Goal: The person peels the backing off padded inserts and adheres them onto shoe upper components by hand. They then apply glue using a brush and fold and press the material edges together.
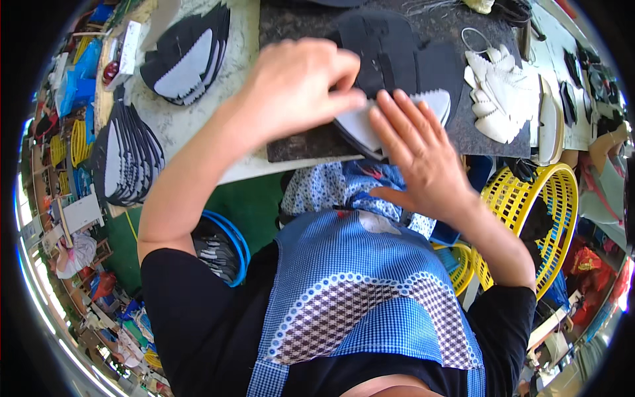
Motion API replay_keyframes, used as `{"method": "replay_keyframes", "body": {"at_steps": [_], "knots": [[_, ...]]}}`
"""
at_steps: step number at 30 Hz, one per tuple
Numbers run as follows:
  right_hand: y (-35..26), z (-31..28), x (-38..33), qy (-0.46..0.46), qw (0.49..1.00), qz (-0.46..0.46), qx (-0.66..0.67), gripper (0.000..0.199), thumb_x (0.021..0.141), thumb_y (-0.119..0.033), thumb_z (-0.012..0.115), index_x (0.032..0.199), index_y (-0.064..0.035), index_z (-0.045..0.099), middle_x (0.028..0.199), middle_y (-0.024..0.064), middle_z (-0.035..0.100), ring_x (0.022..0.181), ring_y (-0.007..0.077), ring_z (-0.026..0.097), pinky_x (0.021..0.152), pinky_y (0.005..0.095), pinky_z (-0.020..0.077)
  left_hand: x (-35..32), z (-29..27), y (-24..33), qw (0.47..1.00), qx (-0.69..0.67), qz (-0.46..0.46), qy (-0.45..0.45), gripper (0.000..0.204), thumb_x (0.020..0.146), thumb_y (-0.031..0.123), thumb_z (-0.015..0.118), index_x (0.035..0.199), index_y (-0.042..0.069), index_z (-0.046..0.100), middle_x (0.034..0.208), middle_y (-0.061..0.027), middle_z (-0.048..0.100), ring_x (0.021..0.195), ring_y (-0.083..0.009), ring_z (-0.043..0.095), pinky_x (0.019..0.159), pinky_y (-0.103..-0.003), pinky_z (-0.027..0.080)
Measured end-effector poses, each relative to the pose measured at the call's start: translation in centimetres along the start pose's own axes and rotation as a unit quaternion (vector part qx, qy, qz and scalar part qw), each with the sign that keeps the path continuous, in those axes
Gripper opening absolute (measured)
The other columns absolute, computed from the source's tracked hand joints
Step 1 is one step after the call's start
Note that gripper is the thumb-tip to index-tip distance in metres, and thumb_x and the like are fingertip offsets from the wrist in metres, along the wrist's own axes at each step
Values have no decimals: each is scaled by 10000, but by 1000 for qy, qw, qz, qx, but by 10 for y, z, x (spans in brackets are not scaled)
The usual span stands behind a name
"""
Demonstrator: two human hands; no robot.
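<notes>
On a dark board (297, 142), a stack of black cut pieces (377, 40) lies in front of me. A white piece with a zigzag edge (433, 102) is on top of its near end. My right hand (420, 149) lies flat over that white piece, fingers stretched out and touching it. My left hand (304, 79) is just above the stack's left side, slightly blurred. Its fingers are curled, with the thumb pointing right toward the white piece. Whether anything is between those fingers is hidden.
Fanned stacks of black pieces with white zigzag parts (188, 66) (126, 155) lie at left. Loose white zigzag pieces (499, 92) are heaped at right. A yellow basket (562, 192) stands below the right table edge, a blue-rimmed container (241, 251) below the left.
</notes>
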State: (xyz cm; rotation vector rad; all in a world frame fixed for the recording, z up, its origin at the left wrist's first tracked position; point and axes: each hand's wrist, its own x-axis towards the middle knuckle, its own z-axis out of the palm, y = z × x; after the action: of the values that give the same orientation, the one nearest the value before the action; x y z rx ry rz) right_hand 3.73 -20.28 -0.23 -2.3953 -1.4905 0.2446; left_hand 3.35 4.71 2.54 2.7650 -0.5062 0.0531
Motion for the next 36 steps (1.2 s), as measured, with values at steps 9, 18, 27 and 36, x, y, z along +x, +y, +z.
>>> {"method": "replay_keyframes", "body": {"at_steps": [9, 18, 27, 36], "knots": [[38, -23, -28, 227, 930, 25, 289, 559, 816, -288, 764, 1288, -50, 582, 1347, 189, 552, 1231, 325, 548, 1018, 410, 443, 81, 16, -137, 991, 70, 75, 89, 308, 906, 244, 657, 1186, 114, 675, 1266, -110, 639, 1209, -270, 577, 1025, -350, 430], [188, -18, -87, 325, 826, 458, -46, 668, 747, -469, 795, 1187, 4, 628, 1139, 194, 601, 1020, 302, 611, 879, 396, 501, 50, -32, -22, 929, 55, 121, 344, 239, 979, 82, 552, 1169, -28, 647, 1071, -137, 713, 953, -231, 701, 829, -301, 544], [204, -44, -73, 237, 815, 487, 204, 744, 710, -401, 835, 1193, 91, 558, 1047, 195, 650, 922, 233, 658, 809, 343, 529, 24, 1, 45, 972, -159, 174, 0, 303, 755, 196, 789, 981, 16, 699, 1034, -126, 712, 937, -291, 692, 788, -371, 557], [174, -29, -93, 513, 570, 356, 534, 346, 900, -174, 648, 1156, 54, 598, 1018, 129, 693, 904, 197, 683, 784, 317, 557, 132, 34, 84, 955, -223, 195, 6, 504, 844, 179, 730, 1292, 40, 547, 1289, -149, 578, 1171, -281, 594, 877, -354, 521]]}}
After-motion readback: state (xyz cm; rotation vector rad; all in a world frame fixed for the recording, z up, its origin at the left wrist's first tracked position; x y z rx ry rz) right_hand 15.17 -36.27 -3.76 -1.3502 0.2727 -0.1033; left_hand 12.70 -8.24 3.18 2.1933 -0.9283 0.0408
